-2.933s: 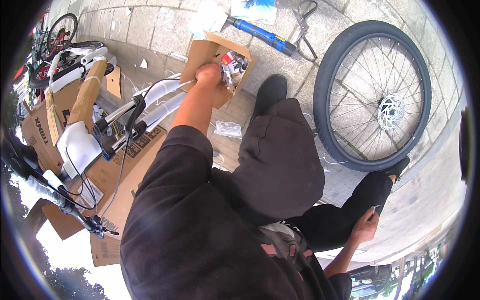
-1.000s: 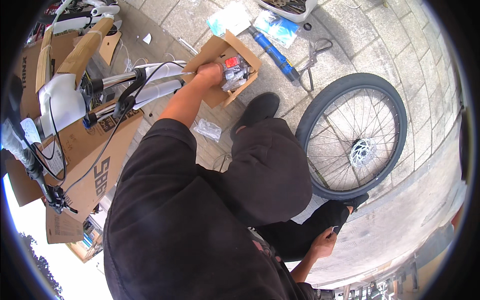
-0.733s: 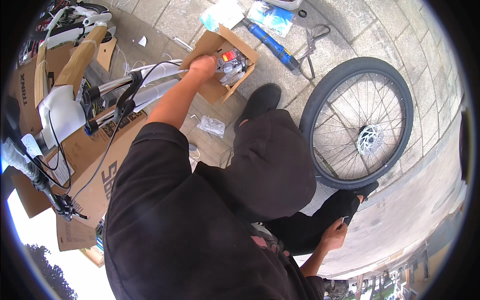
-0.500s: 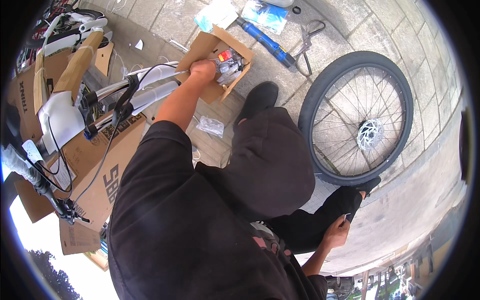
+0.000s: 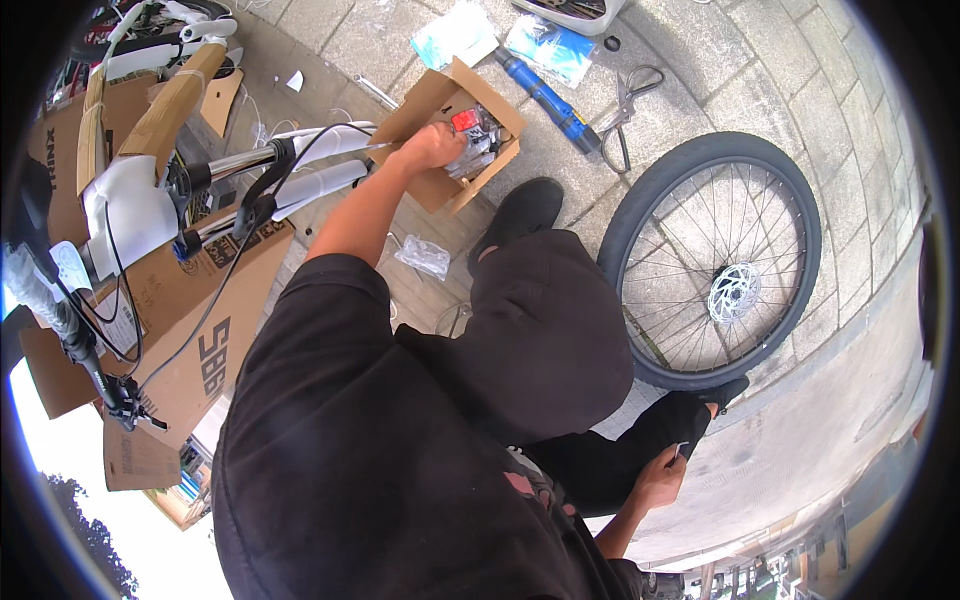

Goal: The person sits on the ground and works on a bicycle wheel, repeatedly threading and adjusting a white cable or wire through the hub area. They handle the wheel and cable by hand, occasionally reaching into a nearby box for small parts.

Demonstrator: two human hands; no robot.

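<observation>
My left hand (image 5: 436,146) reaches into an open cardboard box (image 5: 428,188). Its fingers are curled beside small parts in clear plastic bags (image 5: 478,160) and a red reflector-like piece (image 5: 464,120); what they hold, if anything, is hidden. Low on the right, my right hand (image 5: 660,482) is closed in a pinch near my leg. A small, thin, pale piece (image 5: 678,450) sticks out from its fingertips, too small to name.
A bicycle wheel with a disc rotor (image 5: 735,293) lies to the right. Beyond the box are a blue tube (image 5: 550,100), scissors (image 5: 624,112) and blue plastic packets (image 5: 552,48). A wrapped bicycle fork (image 5: 230,165) and large cartons (image 5: 200,330) crowd the left.
My left hand has shifted slightly up and toward the bagged parts inside the box, its fist now more visible. My right hand keeps its pinch. The whole view has shifted a little.
</observation>
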